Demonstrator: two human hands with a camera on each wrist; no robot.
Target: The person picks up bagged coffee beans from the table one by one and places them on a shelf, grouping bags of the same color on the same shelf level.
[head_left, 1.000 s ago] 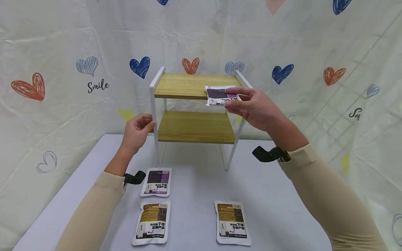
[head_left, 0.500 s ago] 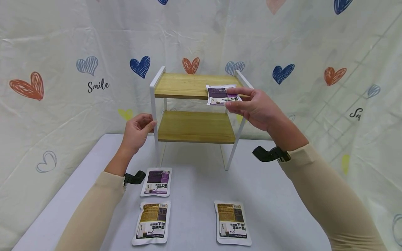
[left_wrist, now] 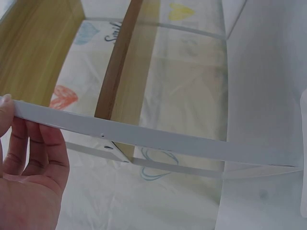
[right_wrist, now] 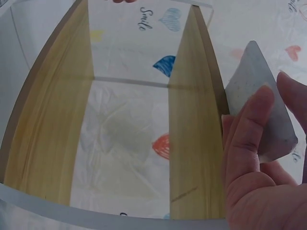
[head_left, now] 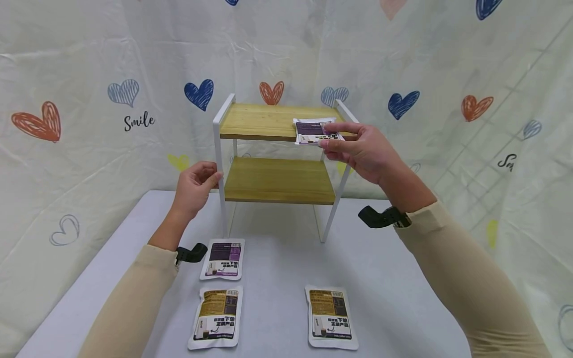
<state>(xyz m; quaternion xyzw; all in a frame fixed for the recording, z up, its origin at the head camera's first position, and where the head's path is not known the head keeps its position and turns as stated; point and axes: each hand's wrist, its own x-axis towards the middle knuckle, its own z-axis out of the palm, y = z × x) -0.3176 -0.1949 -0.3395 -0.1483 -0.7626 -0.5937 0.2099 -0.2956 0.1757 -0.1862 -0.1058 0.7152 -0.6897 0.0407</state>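
A two-tier shelf with wooden boards and a white metal frame stands on the table. My left hand pinches its left front leg, thumb on one side and fingers behind. At the right front of the top board, my right hand holds a flat purple-and-white pouch between thumb and fingers. The pouch overlaps the board's front edge in the head view; whether it touches the wood is unclear. From the right wrist, the pouch's plain pale back shows beside the board edge.
Another purple pouch lies on the white table in front of the shelf's left leg. Nearer are two brown-and-white pouches, one at left and one at right. A heart-printed sheet hangs behind.
My right hand and its pouch have risen slightly toward the top board, and the pouch looks flatter. My left hand stays on the shelf leg.
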